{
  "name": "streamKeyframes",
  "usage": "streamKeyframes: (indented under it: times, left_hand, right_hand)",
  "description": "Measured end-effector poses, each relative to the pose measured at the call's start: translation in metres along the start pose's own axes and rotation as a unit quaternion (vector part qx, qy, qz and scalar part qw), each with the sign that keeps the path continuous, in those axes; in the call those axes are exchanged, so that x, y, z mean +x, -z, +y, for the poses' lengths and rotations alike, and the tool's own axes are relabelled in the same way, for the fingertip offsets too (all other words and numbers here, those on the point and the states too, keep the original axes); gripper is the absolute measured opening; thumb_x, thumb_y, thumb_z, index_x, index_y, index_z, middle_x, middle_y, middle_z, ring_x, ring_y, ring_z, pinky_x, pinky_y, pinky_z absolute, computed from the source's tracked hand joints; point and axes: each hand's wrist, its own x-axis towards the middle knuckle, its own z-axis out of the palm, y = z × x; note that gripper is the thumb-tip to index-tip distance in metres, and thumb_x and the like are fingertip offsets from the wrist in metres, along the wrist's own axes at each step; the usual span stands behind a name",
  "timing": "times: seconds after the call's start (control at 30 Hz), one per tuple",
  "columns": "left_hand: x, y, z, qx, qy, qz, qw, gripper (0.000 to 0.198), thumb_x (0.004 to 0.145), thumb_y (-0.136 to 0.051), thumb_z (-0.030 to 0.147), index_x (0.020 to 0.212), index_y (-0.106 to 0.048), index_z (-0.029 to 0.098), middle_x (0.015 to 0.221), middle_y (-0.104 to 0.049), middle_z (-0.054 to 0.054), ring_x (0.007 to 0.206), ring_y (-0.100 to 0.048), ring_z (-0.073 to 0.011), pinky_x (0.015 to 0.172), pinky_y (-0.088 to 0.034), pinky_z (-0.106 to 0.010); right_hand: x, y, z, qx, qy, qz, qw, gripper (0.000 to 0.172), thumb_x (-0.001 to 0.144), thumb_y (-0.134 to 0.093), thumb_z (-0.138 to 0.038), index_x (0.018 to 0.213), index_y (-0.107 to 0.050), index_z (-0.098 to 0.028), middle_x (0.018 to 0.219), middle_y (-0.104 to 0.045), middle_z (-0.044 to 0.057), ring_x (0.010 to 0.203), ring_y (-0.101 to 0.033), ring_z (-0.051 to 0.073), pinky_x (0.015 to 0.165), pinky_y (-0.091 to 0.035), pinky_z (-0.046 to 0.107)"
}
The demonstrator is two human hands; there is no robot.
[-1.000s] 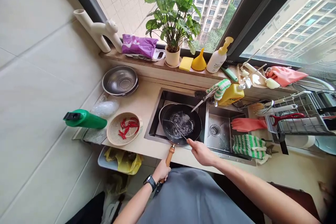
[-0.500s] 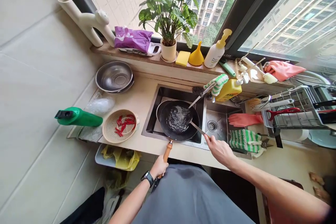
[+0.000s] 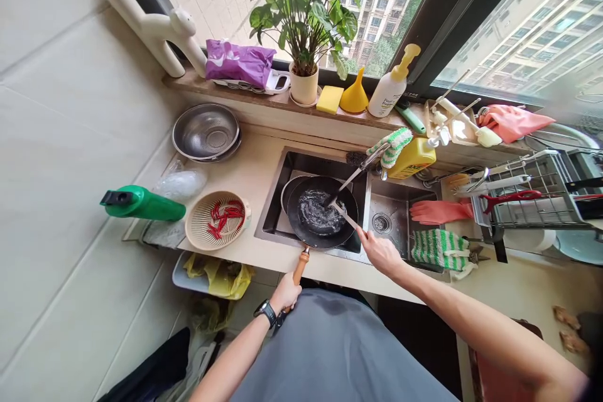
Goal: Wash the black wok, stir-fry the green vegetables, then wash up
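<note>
A black frying pan (image 3: pixel 301 217) with foamy, swirling water in it sits over the left sink basin (image 3: pixel 268 226). My left hand (image 3: pixel 285 293) is wrapped round its wooden handle (image 3: pixel 301 266). Below the faucet (image 3: pixel 360 169), whose tip is over the pan, my right hand (image 3: pixel 379 251) grips a long-handled utensil (image 3: pixel 347 218). The utensil's far end reaches into the water near the pan's middle; its exact shape is blurred. A second round vessel (image 3: pixel 285 190) shows partly behind the pan.
Left on the counter are a basket (image 3: pixel 195 235) of red chillies (image 3: pixel 221 220), a green bottle (image 3: pixel 151 204) and metal bowls (image 3: pixel 206 132). Pink gloves (image 3: pixel 438 211), a striped cloth (image 3: pixel 436 250) and a dish rack (image 3: pixel 532 195) lie right. A potted plant (image 3: pixel 304 85) stands on the sill.
My right hand has moved slightly left and up with the utensil, whose end is now nearer the pan's middle. The left hand keeps its hold; the water has swirled.
</note>
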Motion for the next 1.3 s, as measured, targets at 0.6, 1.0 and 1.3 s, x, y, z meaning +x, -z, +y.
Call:
streamKeyframes:
  times: [0.6,1.0,1.3]
  left_hand:
    - [0.001,-0.002,0.000,-0.010,0.019,-0.010,1.000,0.021,0.087,-0.060,0.005,0.100,-0.053,0.019,0.045,-0.041,0.013,0.037,-0.053,-0.0143,0.042,-0.035,-0.021]
    - [-0.003,-0.003,0.005,-0.020,0.023,-0.011,0.999,0.020,0.085,-0.065,0.007,0.099,-0.057,0.019,0.047,-0.040,0.012,0.036,-0.051,-0.0141,0.043,-0.037,-0.022]
    - [-0.006,0.002,0.009,-0.003,0.001,-0.014,1.000,0.044,0.082,-0.060,0.003,0.124,-0.061,0.014,0.051,-0.046,0.008,0.040,-0.055,-0.0168,0.048,-0.042,-0.026]
  right_hand:
    - [-0.074,0.017,-0.003,0.803,-0.206,-0.135,0.543,0.022,0.088,-0.065,-0.028,0.108,-0.064,-0.018,0.078,-0.056,-0.002,0.044,-0.031,0.003,0.041,-0.015,0.016]
    - [-0.018,0.043,-0.028,0.831,-0.304,-0.048,0.462,0.025,0.085,-0.058,-0.003,0.102,-0.052,-0.021,0.084,-0.059,0.001,0.053,-0.054,0.008,0.043,-0.040,0.018]
    - [0.039,0.036,-0.049,0.797,-0.199,-0.030,0.570,0.019,0.087,-0.057,-0.010,0.104,-0.057,-0.018,0.079,-0.059,-0.004,0.040,-0.039,0.002,0.036,-0.019,0.017]
